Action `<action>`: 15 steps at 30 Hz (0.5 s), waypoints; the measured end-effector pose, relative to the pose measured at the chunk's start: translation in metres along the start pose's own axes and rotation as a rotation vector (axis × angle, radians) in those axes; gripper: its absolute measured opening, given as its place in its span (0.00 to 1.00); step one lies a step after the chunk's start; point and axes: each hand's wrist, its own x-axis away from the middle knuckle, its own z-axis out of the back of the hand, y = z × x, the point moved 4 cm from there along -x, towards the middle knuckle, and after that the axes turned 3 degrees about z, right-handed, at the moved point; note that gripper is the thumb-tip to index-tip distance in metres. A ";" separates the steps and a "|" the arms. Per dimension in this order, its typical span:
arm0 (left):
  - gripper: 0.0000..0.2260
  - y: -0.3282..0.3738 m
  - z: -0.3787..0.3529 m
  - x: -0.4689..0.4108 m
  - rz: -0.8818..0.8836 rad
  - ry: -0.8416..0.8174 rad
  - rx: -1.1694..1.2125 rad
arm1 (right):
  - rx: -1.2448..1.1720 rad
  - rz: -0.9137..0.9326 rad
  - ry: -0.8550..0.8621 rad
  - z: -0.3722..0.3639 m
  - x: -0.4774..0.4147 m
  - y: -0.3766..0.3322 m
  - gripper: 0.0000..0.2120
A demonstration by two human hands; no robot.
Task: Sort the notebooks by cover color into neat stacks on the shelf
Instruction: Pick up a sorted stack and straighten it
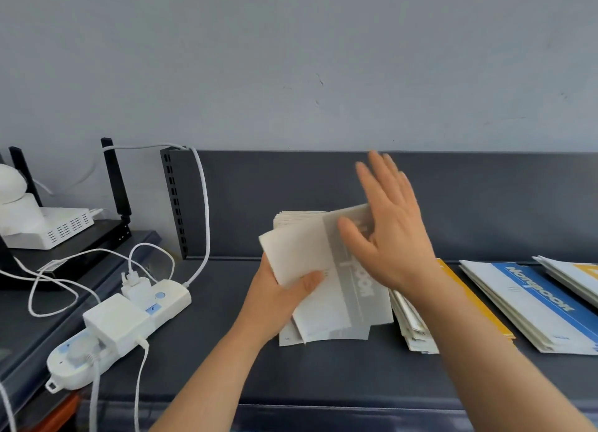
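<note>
Along the bottom of the frame, two bare forearms reach up over the front edge of the dark shelf [323,376]. At lower left a white power strip [129,321] with plugs and trailing cables lies on it. In mid-frame the left hand [275,302] grips a bundle of grey notebooks [326,269] by its near-left corner, thumb on top and fingers underneath. The bundle is tilted and its covers are fanned rather than squared. The right hand [391,237] is open, fingers straight, over the right part of the top cover. It is blurred, and I cannot tell whether the palm presses the cover or hangs just above it. Just right of the bundle, partly under the right forearm, lies a yellow stack [479,305]. Beyond that comes a blue stack [530,305], and at the right edge another pile [576,273] showing some yellow. Further back, at upper left, sits a white router [51,227], with the grey wall behind. The step in hand seems to be gathering and tidying the grey ones. The next move likely calls for tapping their edges flush and laying them flat on the shelf, left of the yellow stack and away from the cables.
</note>
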 end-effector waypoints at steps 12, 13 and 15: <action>0.26 0.009 0.013 -0.008 0.040 0.013 -0.068 | -0.057 -0.042 -0.150 0.001 0.007 0.017 0.22; 0.27 0.010 0.013 -0.010 0.035 0.006 -0.067 | 0.010 -0.008 -0.123 0.001 0.003 0.012 0.23; 0.29 0.011 0.010 -0.011 0.028 -0.004 -0.067 | 0.130 0.071 -0.153 -0.004 -0.003 0.002 0.23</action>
